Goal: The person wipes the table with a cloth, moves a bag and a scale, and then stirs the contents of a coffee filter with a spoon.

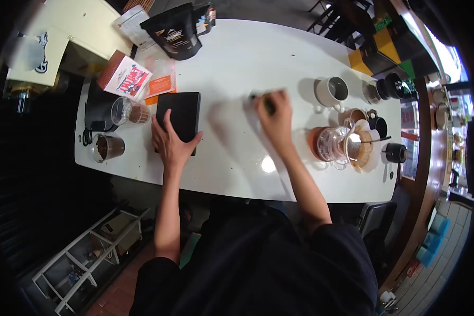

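Note:
My left hand (pixel 175 143) spans a flat black box (pixel 184 110), fingers at its left side and thumb at its right edge. Motion smears my right hand (pixel 275 118), raised over the middle of the white table (pixel 231 168). Its fingers curl around a small dark, greenish thing (pixel 269 106) that is too blurred to name. To the left of the box are a clear cup (pixel 129 111) with brown contents and another cup (pixel 110 147) with brown grounds. Right of my right hand stands a glass coffee server (pixel 329 144) beside a dripper with a paper filter (pixel 361 146).
A white mug (pixel 332 92), a black cup (pixel 377 125) and a black-topped grinder-like item (pixel 389 87) stand at the right. Black coffee bags (pixel 176 34) and a printed box (pixel 125 76) occupy the back left. A metal rack (pixel 89 258) stands below, left.

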`<action>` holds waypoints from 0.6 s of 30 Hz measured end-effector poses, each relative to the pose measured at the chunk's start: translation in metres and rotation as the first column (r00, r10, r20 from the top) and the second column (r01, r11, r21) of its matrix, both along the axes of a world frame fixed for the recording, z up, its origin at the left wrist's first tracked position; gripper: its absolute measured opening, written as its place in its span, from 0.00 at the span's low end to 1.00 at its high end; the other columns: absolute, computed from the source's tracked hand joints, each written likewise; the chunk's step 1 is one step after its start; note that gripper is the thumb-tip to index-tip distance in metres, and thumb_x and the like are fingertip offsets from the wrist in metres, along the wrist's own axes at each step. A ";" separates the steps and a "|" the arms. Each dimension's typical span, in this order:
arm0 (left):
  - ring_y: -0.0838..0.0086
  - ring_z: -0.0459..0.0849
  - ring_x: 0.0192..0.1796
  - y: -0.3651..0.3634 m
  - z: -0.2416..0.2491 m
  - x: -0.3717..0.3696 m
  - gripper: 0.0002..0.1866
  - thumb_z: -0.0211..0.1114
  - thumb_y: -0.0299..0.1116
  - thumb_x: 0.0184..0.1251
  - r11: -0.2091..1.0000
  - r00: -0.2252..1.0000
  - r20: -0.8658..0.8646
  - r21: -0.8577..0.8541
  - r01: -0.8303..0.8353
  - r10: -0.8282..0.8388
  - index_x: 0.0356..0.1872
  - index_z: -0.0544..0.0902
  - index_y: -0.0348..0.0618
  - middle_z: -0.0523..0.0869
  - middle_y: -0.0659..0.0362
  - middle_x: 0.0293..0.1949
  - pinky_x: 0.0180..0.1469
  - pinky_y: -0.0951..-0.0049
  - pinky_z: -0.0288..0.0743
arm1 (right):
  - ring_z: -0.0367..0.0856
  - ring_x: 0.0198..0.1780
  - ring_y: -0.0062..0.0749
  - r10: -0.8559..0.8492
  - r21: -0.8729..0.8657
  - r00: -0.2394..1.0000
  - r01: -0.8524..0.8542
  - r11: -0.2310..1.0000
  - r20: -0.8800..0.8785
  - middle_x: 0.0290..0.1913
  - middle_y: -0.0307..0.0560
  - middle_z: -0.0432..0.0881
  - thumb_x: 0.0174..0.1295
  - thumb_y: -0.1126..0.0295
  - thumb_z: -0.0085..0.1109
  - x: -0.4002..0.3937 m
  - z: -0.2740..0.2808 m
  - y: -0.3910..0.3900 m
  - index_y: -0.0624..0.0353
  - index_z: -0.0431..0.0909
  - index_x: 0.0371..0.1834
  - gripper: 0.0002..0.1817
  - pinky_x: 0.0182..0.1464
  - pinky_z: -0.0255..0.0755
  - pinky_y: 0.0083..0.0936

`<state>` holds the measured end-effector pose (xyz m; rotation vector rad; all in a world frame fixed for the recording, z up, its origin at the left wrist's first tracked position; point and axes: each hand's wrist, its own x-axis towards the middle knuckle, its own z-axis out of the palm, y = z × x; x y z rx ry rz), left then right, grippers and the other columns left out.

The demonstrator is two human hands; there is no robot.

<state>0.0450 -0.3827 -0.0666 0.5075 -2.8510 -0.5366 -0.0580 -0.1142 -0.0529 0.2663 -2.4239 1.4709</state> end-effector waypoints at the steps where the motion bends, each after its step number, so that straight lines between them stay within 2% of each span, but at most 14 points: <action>1: 0.34 0.57 0.81 -0.003 0.001 -0.002 0.62 0.84 0.62 0.48 0.999 0.999 0.011 0.020 -0.031 0.030 0.82 0.58 0.59 0.55 0.30 0.80 0.78 0.32 0.54 | 0.74 0.47 0.55 -0.144 -0.028 0.983 0.141 0.990 -0.113 0.43 0.58 0.76 0.64 0.69 0.72 -0.029 0.012 0.004 0.65 0.78 0.40 0.12 0.52 0.71 0.45; 2: 0.34 0.57 0.82 -0.004 0.003 -0.004 0.62 0.84 0.61 0.48 0.997 0.998 0.019 0.038 -0.060 0.059 0.83 0.57 0.59 0.54 0.30 0.81 0.79 0.32 0.54 | 0.74 0.48 0.57 -0.256 -0.032 0.959 0.254 0.967 -0.120 0.45 0.60 0.75 0.66 0.69 0.70 -0.057 0.021 0.011 0.66 0.77 0.43 0.13 0.53 0.72 0.46; 3: 0.35 0.57 0.82 -0.004 0.002 -0.005 0.62 0.84 0.61 0.47 0.994 0.995 0.047 0.070 -0.089 0.086 0.83 0.57 0.60 0.54 0.31 0.81 0.78 0.32 0.54 | 0.74 0.49 0.58 -0.367 -0.068 0.908 0.361 0.930 -0.204 0.46 0.61 0.75 0.66 0.70 0.68 -0.084 0.022 0.017 0.66 0.76 0.45 0.13 0.53 0.72 0.47; 4: 0.35 0.57 0.82 -0.004 0.001 -0.003 0.62 0.84 0.61 0.47 0.995 0.997 0.039 0.065 -0.069 0.066 0.83 0.57 0.60 0.54 0.31 0.81 0.78 0.32 0.54 | 0.75 0.50 0.60 -0.419 0.024 0.881 0.434 0.900 -0.217 0.46 0.63 0.76 0.66 0.69 0.67 -0.102 0.018 0.025 0.65 0.76 0.45 0.13 0.54 0.72 0.50; 6: 0.36 0.57 0.82 -0.006 -0.001 -0.003 0.61 0.84 0.60 0.47 0.996 0.993 0.082 0.037 -0.084 0.080 0.82 0.58 0.61 0.54 0.33 0.81 0.77 0.31 0.56 | 0.76 0.50 0.60 -0.400 0.290 0.913 0.406 0.867 -0.082 0.46 0.63 0.78 0.65 0.67 0.67 -0.104 0.009 0.035 0.64 0.77 0.47 0.14 0.55 0.73 0.52; 8: 0.36 0.56 0.82 -0.008 -0.003 -0.003 0.61 0.84 0.60 0.47 0.998 0.996 0.067 0.034 -0.061 0.058 0.82 0.58 0.61 0.55 0.34 0.81 0.77 0.31 0.56 | 0.78 0.53 0.60 -0.329 0.460 0.944 0.289 0.839 0.006 0.48 0.64 0.80 0.65 0.66 0.66 -0.082 -0.016 0.030 0.65 0.78 0.49 0.16 0.57 0.74 0.53; 9: 0.36 0.56 0.82 -0.008 -0.005 -0.002 0.61 0.84 0.61 0.47 0.998 0.996 0.065 0.018 -0.058 0.057 0.82 0.58 0.61 0.55 0.34 0.82 0.77 0.31 0.56 | 0.78 0.58 0.59 -0.274 0.513 0.959 0.271 0.814 -0.072 0.52 0.62 0.81 0.64 0.67 0.66 -0.074 -0.051 0.029 0.67 0.78 0.50 0.16 0.60 0.75 0.52; 10: 0.35 0.56 0.82 -0.008 -0.007 -0.001 0.62 0.84 0.61 0.47 0.998 0.996 0.067 0.003 -0.056 0.056 0.82 0.58 0.61 0.55 0.34 0.82 0.77 0.31 0.56 | 0.77 0.64 0.59 -0.255 0.559 0.963 0.257 0.788 -0.083 0.57 0.62 0.80 0.63 0.68 0.66 -0.061 -0.049 0.022 0.70 0.78 0.53 0.19 0.64 0.73 0.51; 12: 0.35 0.56 0.82 -0.008 -0.004 -0.001 0.62 0.83 0.63 0.47 0.999 0.997 0.062 0.007 -0.042 0.042 0.83 0.57 0.60 0.55 0.33 0.81 0.77 0.31 0.56 | 0.75 0.67 0.58 -0.263 0.583 0.953 0.302 0.754 -0.153 0.59 0.60 0.80 0.63 0.70 0.65 -0.072 -0.063 0.019 0.70 0.78 0.56 0.20 0.68 0.71 0.50; 14: 0.34 0.57 0.81 -0.008 0.000 -0.001 0.64 0.83 0.63 0.48 0.998 0.999 0.036 0.050 -0.033 0.031 0.84 0.54 0.60 0.55 0.31 0.81 0.77 0.31 0.56 | 0.73 0.70 0.60 -0.250 0.545 0.913 0.394 0.740 -0.322 0.62 0.61 0.79 0.65 0.71 0.62 -0.125 -0.078 0.017 0.70 0.78 0.58 0.20 0.71 0.69 0.51; 16: 0.34 0.56 0.81 -0.004 0.006 -0.002 0.65 0.84 0.62 0.47 0.999 0.999 0.033 0.034 -0.022 0.021 0.84 0.53 0.62 0.53 0.30 0.81 0.77 0.30 0.55 | 0.74 0.70 0.61 -0.231 0.409 0.908 0.370 0.834 -0.350 0.63 0.64 0.80 0.67 0.73 0.59 -0.195 -0.079 0.020 0.69 0.80 0.57 0.17 0.72 0.68 0.50; 18: 0.33 0.56 0.81 -0.004 0.009 -0.003 0.65 0.84 0.61 0.47 0.999 0.999 0.039 0.024 -0.028 0.027 0.85 0.52 0.63 0.52 0.29 0.81 0.77 0.30 0.55 | 0.74 0.69 0.61 -0.232 0.446 0.925 0.352 0.823 -0.301 0.60 0.64 0.82 0.67 0.73 0.60 -0.223 -0.074 0.017 0.68 0.81 0.56 0.17 0.72 0.68 0.49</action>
